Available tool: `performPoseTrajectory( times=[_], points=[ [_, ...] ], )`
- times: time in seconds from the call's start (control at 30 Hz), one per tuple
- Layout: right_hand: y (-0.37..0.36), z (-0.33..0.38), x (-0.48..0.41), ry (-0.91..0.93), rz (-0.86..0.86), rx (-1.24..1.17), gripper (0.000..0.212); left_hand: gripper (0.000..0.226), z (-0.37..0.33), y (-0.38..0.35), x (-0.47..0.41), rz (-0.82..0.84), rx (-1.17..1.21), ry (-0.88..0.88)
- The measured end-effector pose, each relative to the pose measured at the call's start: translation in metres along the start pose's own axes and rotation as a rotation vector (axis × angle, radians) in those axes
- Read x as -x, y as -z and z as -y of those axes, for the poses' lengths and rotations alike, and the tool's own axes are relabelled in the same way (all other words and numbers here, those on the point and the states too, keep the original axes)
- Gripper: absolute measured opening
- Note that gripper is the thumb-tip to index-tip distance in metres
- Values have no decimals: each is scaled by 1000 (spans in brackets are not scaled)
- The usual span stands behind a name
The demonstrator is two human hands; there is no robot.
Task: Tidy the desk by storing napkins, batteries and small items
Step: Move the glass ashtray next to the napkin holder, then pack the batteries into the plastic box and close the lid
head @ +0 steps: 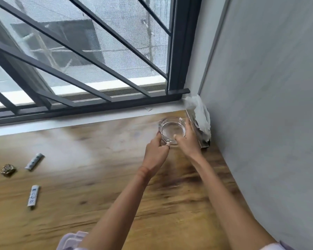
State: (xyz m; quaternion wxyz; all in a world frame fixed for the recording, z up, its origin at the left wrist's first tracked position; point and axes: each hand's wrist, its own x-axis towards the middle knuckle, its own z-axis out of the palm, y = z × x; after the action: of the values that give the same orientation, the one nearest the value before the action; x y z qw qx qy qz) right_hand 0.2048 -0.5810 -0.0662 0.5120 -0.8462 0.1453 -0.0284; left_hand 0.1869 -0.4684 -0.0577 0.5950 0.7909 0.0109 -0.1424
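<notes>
Glass dish (pixel 172 131): round, clear, thick-walled, mouth up. It sits between the two hands, just short of the napkin box (pixel 203 123). Cannot tell whether it rests on the counter (pixel 98 159) or is lifted a little.
Left hand (pixel 156 152): fingers curled onto the near-left rim, pinching it.
Right hand (pixel 187 141): thumb hooked over the near rim into the bowl, fingers wrapped round the right side, gripping.
Napkin box, place: just beyond the right hand, in the corner against the wall (pixel 269 105). A white napkin puffs out of its top.
Step in hand: likely setting or shifting the dish as a catch-all for small items. Storing looks barely begun, as the loose bits are not yet gathered.
Axis, dish: none to speak of, being round. One rim notch shows on the far right side.
Axis, box: runs away from the person, along the wall.
Far stick (pixel 34 161): well left of the left hand, slanting away and rightward. Battery or sachet, too blurred to say.
Near stick (pixel 33 195): left of the left forearm, pointing almost straight away from the person.
Gold trinket (pixel 7 170): just left of the far stick.
Plastic box (pixel 70 240): pale lilac, close in under the left forearm, cut off by the frame edge.
Next move calls for: freeing one hand, a long reach leftward, and a pinch across each stick's middle, crosswise to its length.
</notes>
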Motion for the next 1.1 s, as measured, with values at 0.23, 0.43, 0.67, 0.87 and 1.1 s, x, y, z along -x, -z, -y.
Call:
performPoseTrajectory(
  times=[0.23, 0.43, 0.67, 0.87, 1.1],
  points=[
    [-9, 22, 34, 123, 29, 77, 70, 62, -15, 20, 29, -4, -70, -15],
    [-34, 53, 73, 209, 52, -11, 64, 59, -10, 57, 67, -81, -100, -75],
    [-87, 89, 150, 325, 102, 3, 57, 54, 10, 129, 137, -199, -162, -132],
    [-143, 105, 225, 342, 120, 16, 48, 51, 47, 196, 211, -291, -156, -91],
    [-207, 106, 272, 286, 249, 191, 32, 48, 92, 259, 275, -413, -100, -26]
  ],
)
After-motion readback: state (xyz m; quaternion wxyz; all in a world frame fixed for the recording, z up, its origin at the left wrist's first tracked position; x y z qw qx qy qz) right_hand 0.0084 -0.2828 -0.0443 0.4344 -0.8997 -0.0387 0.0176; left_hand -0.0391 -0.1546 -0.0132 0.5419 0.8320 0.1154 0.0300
